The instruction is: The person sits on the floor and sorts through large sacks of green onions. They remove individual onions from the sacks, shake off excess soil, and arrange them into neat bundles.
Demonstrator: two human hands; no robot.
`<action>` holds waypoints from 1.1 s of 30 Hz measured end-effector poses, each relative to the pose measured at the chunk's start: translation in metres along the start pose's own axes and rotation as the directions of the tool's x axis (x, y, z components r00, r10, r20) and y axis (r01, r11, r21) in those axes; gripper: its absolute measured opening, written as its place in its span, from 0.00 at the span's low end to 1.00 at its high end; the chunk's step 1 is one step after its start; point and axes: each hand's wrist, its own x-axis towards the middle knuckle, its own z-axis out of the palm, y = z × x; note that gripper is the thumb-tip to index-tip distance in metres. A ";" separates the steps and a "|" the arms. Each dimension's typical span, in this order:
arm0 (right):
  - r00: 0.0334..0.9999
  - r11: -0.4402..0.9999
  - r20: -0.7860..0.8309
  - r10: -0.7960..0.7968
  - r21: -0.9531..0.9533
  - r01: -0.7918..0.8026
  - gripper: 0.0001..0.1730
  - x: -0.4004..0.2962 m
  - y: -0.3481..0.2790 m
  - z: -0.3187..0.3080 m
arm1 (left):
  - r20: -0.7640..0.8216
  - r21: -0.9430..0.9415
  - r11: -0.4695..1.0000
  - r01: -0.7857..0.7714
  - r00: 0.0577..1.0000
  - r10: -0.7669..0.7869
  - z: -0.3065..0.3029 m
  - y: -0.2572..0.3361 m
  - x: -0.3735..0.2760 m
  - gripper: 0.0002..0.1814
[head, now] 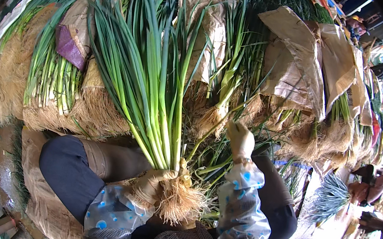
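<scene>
A bunch of long green onions (155, 115) stands in my left hand (153, 185), which is closed around the pale stems just above the roots. Its tangled tan roots (180, 201) hang below the hand, over my lap. My right hand (240, 140) is raised to the right of the bunch with its fingers curled. A yellowed onion stem (211, 131) passes by the fingertips; whether they pinch it cannot be told. Beyond that hand, a single onion plant (226, 91) leans on the pile, roots down. Loose trimmed leaves (212, 171) lie between my knees.
A long row of onion bundles, some in brown wrapping sheets (293, 60), stretches across in front of me. More stems (53, 83) are packed at the left. At the right, another person's arm (379, 184) is near a bunch of onions (330, 197). A brown sheet (47, 195) lies beside my left knee.
</scene>
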 end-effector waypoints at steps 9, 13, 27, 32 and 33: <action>0.986 0.826 0.007 0.167 0.545 -0.144 0.10 0.022 -0.052 -0.013 | -0.072 0.070 0.993 -0.100 0.992 0.105 0.013 0.005 -0.001 0.21; 0.996 0.819 0.054 0.065 0.568 -0.084 0.14 -0.009 -0.016 -0.024 | 0.044 0.112 0.990 -0.088 0.996 0.084 -0.008 -0.006 0.011 0.22; 0.936 0.751 -0.169 0.310 0.647 -0.132 0.11 0.006 -0.018 -0.068 | -0.053 -0.046 0.991 0.122 0.991 -0.124 -0.028 0.004 0.006 0.18; 0.955 0.195 0.297 0.013 0.936 -0.294 0.14 -0.080 0.001 -0.057 | -0.073 0.191 0.982 -0.010 0.997 0.024 -0.007 -0.005 0.011 0.20; 0.930 0.198 0.365 0.031 0.910 -0.364 0.13 -0.092 -0.012 -0.049 | -0.041 0.187 0.982 -0.020 0.999 0.028 -0.015 -0.010 0.014 0.20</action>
